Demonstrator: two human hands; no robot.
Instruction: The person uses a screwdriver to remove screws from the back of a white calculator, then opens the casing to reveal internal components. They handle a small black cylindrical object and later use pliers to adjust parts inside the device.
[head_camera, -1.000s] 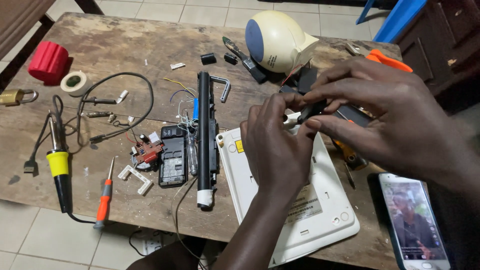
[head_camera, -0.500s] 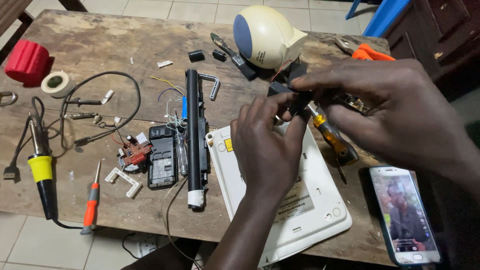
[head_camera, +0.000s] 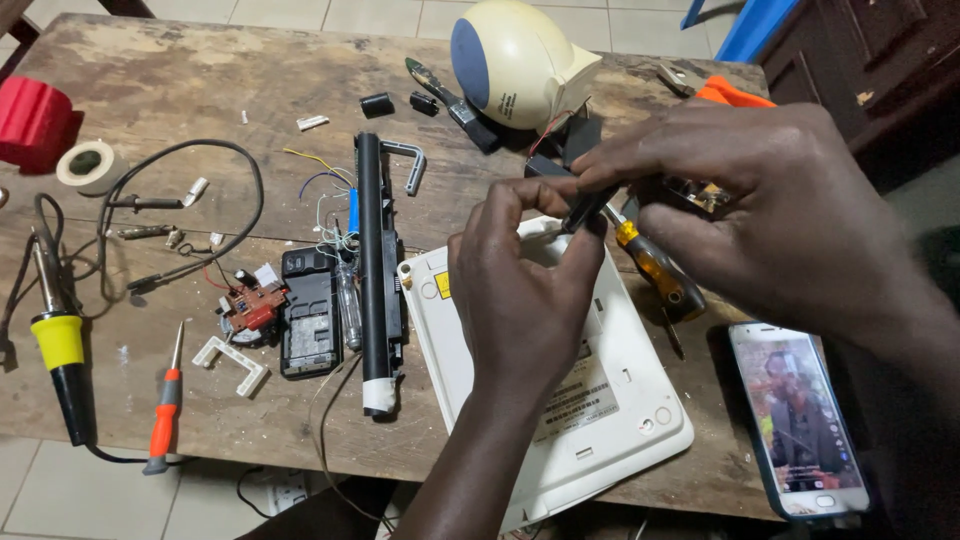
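In the head view, both hands meet at centre right of the frame, above a white plastic device casing (head_camera: 600, 400) that lies flat on the wooden table (head_camera: 200, 80). The left hand (head_camera: 520, 290) and the right hand (head_camera: 770, 210) pinch, fingertips together, a small dark part (head_camera: 585, 205); it is slim, black and mostly hidden by the fingers. Just beneath the right hand lies a screwdriver with a yellow-amber handle (head_camera: 655, 270), its tip pointing to the lower right. A smartphone (head_camera: 797, 415) with a lit screen rests at lower right. Left of the casing a long black bar (head_camera: 372, 270) lies lengthwise beside a black battery pack (head_camera: 308, 325). A cream dome-shaped appliance (head_camera: 515, 60) sits at top centre, a soldering iron (head_camera: 55, 340) at far left.
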